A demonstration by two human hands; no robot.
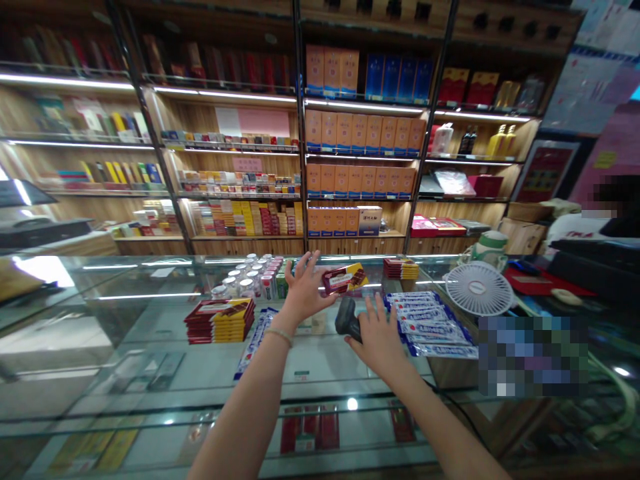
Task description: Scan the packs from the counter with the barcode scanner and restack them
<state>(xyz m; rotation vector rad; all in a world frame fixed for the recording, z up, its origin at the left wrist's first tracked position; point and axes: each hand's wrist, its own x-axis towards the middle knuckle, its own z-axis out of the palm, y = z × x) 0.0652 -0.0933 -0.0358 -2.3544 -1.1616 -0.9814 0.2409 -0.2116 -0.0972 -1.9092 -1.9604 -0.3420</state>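
Observation:
My left hand [303, 293], reaching forward over the glass counter, holds a red and yellow chocolate bar [345, 279] at its left end. The thumb lies along the bar's lower edge and the other fingers are spread upward. The bar is tilted, with a white label on the side facing me. My right hand [377, 333] is around the handle of a black barcode scanner [346, 316], its head just below the bar and its fingers partly stretched. Left of my left hand is a stack of similar chocolate bars [220, 321]; blue and white packets [430, 320] lie beside my right hand.
A smaller stack of bars [401, 268] stands farther back. Jars and small boxes [250, 277] sit behind my left hand. A white fan [479, 288] is at the right, with another person [575, 227] beyond. Stocked shelves [303, 247] line the wall.

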